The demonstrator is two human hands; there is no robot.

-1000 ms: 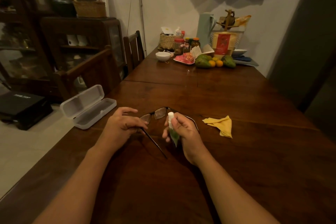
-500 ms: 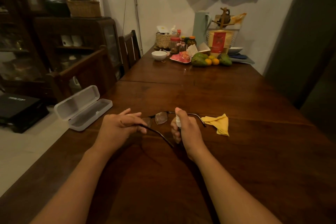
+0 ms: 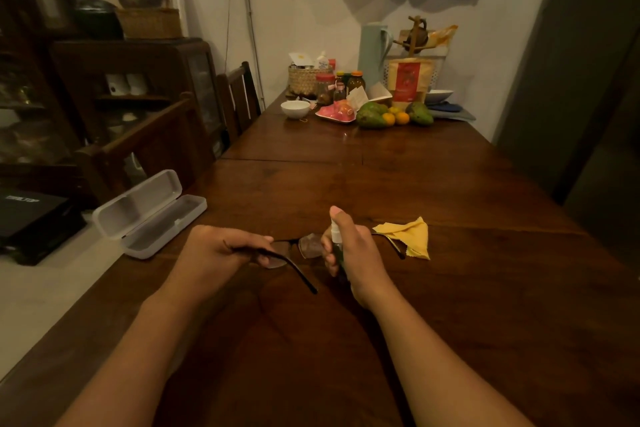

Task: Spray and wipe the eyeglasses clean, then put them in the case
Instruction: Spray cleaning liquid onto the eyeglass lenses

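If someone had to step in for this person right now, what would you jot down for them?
Left hand grips the eyeglasses by the frame.
Right hand holds the spray bottle upright beside the lenses, a finger on its top.
Yellow cloth lies on the table, right of the hands; case lies open at the left.
Done: glasses and bottle in hand; whether spray has landed cannot be told.
Left: spray, wipe with the cloth, put the glasses in the case.
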